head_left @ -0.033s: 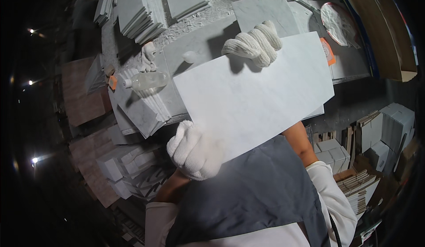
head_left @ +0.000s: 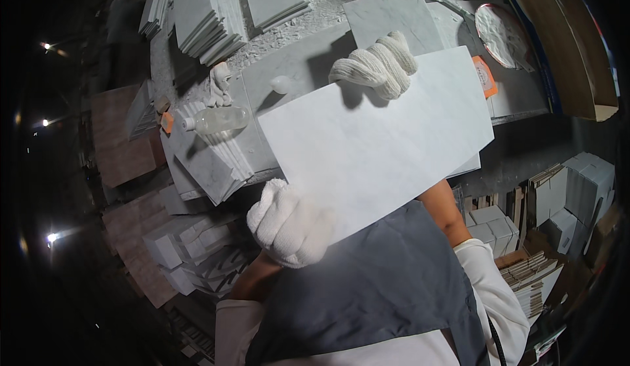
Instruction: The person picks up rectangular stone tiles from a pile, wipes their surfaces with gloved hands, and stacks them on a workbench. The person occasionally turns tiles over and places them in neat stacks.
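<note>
You have the pale slab in both hands, tilted between your dark apron and the desk, so it looks picked up and not yet set down. Your left hand is closed on its near left corner, and your right hand has its fingers curled over the far edge, your right forearm passing beneath. The face turned up looks whole and plain; whether its underside is finished, you can't tell from here. Past it, one stack of slabs and a smaller pile stand on the desk, but nothing shows which of them are dealt with and which are left. The clear bottle and the orange box sit near the slab, neither in your hands
</note>
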The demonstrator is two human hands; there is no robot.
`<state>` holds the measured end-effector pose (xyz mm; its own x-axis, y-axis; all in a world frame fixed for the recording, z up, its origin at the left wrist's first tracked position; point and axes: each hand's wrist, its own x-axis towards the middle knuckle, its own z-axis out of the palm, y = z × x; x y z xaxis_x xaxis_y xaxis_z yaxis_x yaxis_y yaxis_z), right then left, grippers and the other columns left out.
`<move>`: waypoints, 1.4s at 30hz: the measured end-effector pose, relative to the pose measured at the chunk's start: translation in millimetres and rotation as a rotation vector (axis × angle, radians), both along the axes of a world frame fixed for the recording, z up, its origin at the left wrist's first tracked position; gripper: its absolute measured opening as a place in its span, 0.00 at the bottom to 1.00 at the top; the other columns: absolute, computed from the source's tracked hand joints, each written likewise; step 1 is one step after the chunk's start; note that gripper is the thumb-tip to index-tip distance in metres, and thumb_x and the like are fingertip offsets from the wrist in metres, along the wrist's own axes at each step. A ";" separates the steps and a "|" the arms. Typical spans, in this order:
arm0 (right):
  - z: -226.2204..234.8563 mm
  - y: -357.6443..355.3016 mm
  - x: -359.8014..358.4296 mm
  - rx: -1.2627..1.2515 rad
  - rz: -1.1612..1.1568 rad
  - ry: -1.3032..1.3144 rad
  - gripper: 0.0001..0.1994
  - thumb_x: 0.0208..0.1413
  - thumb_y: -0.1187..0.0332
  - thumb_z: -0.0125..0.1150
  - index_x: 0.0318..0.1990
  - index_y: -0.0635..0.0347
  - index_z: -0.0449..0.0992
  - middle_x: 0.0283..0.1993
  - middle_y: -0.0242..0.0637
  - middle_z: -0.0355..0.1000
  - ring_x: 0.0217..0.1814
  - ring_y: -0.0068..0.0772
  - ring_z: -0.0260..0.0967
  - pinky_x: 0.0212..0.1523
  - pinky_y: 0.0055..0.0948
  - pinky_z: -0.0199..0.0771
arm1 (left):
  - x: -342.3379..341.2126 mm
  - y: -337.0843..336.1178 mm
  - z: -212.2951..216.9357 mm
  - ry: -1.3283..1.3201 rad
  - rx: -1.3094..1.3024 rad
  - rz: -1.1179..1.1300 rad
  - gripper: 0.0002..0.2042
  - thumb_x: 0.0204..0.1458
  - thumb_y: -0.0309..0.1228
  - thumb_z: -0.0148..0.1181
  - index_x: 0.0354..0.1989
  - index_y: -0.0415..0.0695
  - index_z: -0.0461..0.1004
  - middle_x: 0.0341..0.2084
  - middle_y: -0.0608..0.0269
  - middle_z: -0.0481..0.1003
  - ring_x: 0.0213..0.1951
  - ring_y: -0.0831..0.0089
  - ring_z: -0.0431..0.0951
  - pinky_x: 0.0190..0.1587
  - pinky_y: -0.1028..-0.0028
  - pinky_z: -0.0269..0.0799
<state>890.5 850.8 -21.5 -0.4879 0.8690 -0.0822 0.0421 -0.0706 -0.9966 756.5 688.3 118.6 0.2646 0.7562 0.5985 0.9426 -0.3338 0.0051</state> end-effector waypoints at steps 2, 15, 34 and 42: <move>-2.2 -0.4 -4.3 -0.044 0.011 0.029 0.16 0.58 0.57 0.56 0.49 0.54 0.65 0.34 0.31 0.60 0.36 0.32 0.62 0.47 0.38 0.67 | -1.0 -1.6 -1.4 0.004 -0.004 -0.013 0.10 0.50 0.22 0.64 0.40 0.40 0.73 0.44 0.53 0.74 0.41 0.53 0.76 0.40 0.55 0.78; 1.2 5.4 -32.2 -0.440 0.025 0.184 0.16 0.61 0.55 0.54 0.48 0.56 0.67 0.32 0.32 0.61 0.33 0.32 0.62 0.46 0.39 0.69 | -9.5 -12.6 -22.0 0.026 -0.064 -0.055 0.08 0.47 0.24 0.65 0.37 0.45 0.77 0.43 0.59 0.76 0.39 0.60 0.78 0.38 0.64 0.78; -18.8 1.0 -129.9 -1.227 0.666 0.771 0.18 0.64 0.52 0.52 0.46 0.58 0.70 0.30 0.33 0.62 0.30 0.32 0.63 0.46 0.41 0.72 | 12.8 -2.5 12.7 -0.258 -0.494 -0.015 0.08 0.39 0.28 0.66 0.30 0.44 0.80 0.24 0.62 0.72 0.29 0.65 0.73 0.30 0.69 0.69; -26.4 -8.2 -142.1 -1.314 0.758 0.821 0.19 0.66 0.50 0.51 0.46 0.59 0.71 0.28 0.33 0.62 0.28 0.32 0.64 0.46 0.42 0.73 | -9.5 -37.6 -4.0 -0.193 -0.212 -0.030 0.15 0.46 0.33 0.69 0.41 0.40 0.78 0.36 0.56 0.73 0.37 0.60 0.75 0.39 0.63 0.72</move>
